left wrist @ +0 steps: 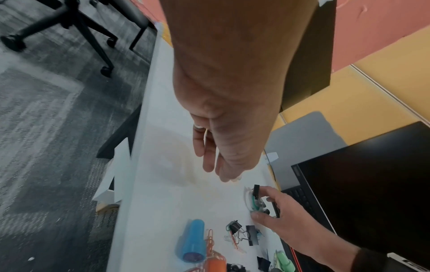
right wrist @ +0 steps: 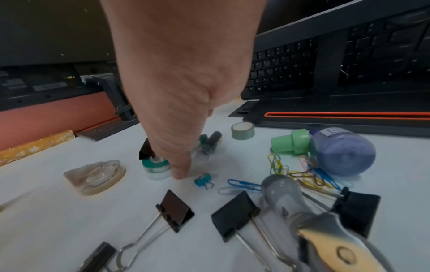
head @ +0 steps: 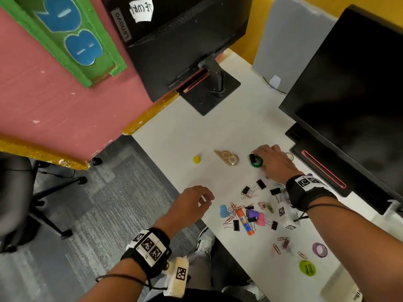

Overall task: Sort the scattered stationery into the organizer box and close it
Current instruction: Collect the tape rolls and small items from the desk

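My right hand [head: 262, 160] reaches to the far side of the white desk [head: 196, 131] and grips a small green tape dispenser [head: 256, 162] with a black cutter; the left wrist view shows its fingers curled round the dispenser [left wrist: 254, 201]. In the right wrist view the thumb [right wrist: 179, 173] sits against the dispenser [right wrist: 156, 165]. My left hand [head: 207, 200] hovers over the desk's near-left edge, fingers loosely curled, holding nothing. Black binder clips [head: 260, 184], paper clips [head: 232, 208], a glue stick [head: 244, 221] and a blue cap [head: 224, 211] lie scattered between my arms. No organizer box is in view.
A clear correction-tape dispenser [head: 227, 159] and a yellow cap [head: 196, 159] lie left of my right hand. A purple tape roll [head: 319, 249] and a lime disc [head: 307, 267] lie near the front. Monitors [head: 349, 83] and a keyboard [right wrist: 284, 68] stand to the right and behind.
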The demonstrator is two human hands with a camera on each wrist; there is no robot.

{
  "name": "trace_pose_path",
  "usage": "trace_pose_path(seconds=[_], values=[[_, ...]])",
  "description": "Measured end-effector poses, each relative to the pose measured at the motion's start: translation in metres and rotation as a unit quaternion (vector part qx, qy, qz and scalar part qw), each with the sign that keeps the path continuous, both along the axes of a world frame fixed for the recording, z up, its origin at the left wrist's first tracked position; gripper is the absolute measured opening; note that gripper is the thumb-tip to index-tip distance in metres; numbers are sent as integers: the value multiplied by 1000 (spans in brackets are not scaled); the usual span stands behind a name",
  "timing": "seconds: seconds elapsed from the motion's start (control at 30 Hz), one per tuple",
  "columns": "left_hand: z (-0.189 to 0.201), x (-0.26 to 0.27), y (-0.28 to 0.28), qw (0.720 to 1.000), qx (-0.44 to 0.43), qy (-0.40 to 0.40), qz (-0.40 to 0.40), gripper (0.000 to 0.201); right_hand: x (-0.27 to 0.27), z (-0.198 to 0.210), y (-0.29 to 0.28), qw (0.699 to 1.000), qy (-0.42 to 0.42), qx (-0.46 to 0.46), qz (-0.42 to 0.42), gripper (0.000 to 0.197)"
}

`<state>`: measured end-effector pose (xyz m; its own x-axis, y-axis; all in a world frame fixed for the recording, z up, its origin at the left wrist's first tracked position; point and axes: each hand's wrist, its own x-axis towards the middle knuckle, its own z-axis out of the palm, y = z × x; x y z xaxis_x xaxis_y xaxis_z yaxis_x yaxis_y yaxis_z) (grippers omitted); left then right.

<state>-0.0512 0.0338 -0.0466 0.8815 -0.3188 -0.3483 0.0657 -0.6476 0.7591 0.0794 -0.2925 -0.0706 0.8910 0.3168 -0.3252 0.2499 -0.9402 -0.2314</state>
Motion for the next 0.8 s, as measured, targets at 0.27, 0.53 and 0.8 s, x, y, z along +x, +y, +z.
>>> trace_pose_path(seconds=[0.27,0.53,0.8], values=[[-10,57,-29,995,17,-92,-31,17,-19,11,2,995,-70,-61,24,46],[-16,128,-76,943,230,-162,-180,55,-45,41,-1,991,-70,-109,-19,50],[-30,140,-90,891,311,-210,-257,62,-96,78,-17,865,48,324,-379,57]])
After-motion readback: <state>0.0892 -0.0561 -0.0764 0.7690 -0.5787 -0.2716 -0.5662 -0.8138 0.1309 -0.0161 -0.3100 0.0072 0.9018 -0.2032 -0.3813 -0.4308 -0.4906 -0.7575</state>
